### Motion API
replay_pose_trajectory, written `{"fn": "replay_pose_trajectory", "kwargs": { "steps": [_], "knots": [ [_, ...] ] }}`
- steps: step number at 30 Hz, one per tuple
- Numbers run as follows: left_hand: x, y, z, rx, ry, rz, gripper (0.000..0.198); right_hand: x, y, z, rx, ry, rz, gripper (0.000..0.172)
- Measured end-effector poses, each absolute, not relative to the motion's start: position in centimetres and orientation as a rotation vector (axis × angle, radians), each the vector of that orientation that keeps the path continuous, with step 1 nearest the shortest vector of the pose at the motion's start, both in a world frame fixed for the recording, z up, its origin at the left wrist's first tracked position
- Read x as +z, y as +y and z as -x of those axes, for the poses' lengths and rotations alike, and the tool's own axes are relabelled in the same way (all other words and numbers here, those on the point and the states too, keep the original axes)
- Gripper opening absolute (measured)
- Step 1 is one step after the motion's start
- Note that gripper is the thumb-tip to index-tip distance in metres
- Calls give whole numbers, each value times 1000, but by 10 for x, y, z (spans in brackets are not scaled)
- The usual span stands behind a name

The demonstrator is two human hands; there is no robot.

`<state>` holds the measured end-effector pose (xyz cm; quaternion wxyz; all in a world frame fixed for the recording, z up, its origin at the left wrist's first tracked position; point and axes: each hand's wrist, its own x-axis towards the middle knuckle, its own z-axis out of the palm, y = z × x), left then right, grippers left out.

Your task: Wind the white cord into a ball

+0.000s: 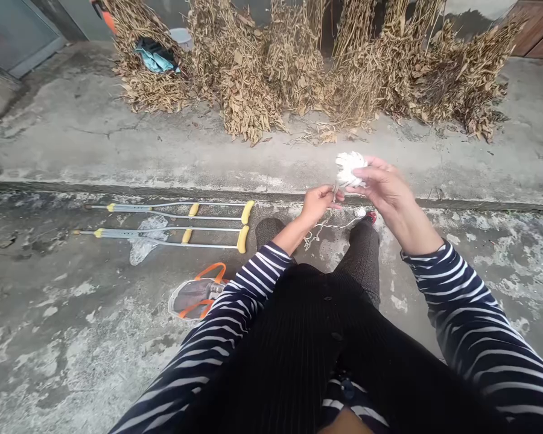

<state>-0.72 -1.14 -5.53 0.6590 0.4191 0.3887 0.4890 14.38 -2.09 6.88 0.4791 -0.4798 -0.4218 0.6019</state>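
A fluffy white yarn piece (350, 169), round with petal-like loops, is held up in my right hand (382, 187), fingers and thumb closed around its right side. Just below and left of it, my left hand (317, 202) pinches a small, thin grey tool (335, 191), whose exact kind I cannot make out. The two hands are close together but apart. Beneath them a white yarn strand (332, 225) runs over the ground between my legs, toward a small white ball (360, 212) beside my red shoe (371, 217).
Two crutches (208, 231) with yellow pads lie at left, partly over a clear plastic bag (147, 241). A bag with orange handles (194, 298) sits nearer me. Beyond a low concrete step (163, 154), dried plant bundles (294, 66) lean along the wall.
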Motion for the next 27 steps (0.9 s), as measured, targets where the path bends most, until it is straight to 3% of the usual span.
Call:
{"fn": "replay_pose_trajectory", "kwargs": {
  "steps": [8,15,18,23,27],
  "knots": [
    [-52,16,10,1037,891,-864,3,84,-17,-124,1411,-1120,1105,45],
    [-57,46,15,1075,975,-866,15,93,-21,-115,1445,-1148,1059,47],
    [-53,50,17,1036,964,-914,11,96,-16,-119,1412,-1133,1075,48],
    [-43,41,21,993,884,-1003,6,100,6,-137,1112,-1274,1040,46],
    [-30,18,25,974,844,-1116,8,85,33,-152,598,-1510,1066,38]
  ]
}}
